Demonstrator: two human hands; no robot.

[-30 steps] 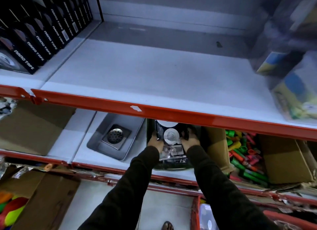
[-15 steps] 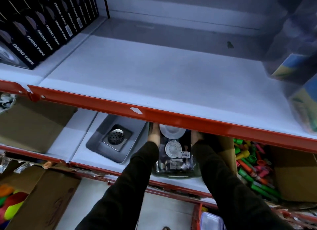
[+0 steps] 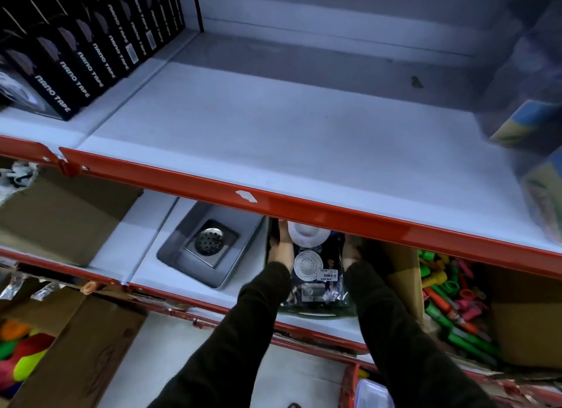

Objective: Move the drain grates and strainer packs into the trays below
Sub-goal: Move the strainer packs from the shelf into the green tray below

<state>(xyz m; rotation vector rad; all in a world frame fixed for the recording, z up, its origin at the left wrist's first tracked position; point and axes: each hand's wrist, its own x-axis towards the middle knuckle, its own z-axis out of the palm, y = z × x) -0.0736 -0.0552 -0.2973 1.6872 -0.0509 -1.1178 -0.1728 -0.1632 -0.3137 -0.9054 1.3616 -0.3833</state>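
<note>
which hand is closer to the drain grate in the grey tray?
Left. The left hand is at the left edge of the strainer packs, just right of the grey tray holding the drain grate. The right hand is across the packs, farther away.

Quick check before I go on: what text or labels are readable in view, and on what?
"NANO TAPE": on the black boxes at the upper shelf's left, repeated along the row.
White barcode sticker on the strainer packs: too small to read.
Blue and yellow packs at right: too blurred to read.
</note>
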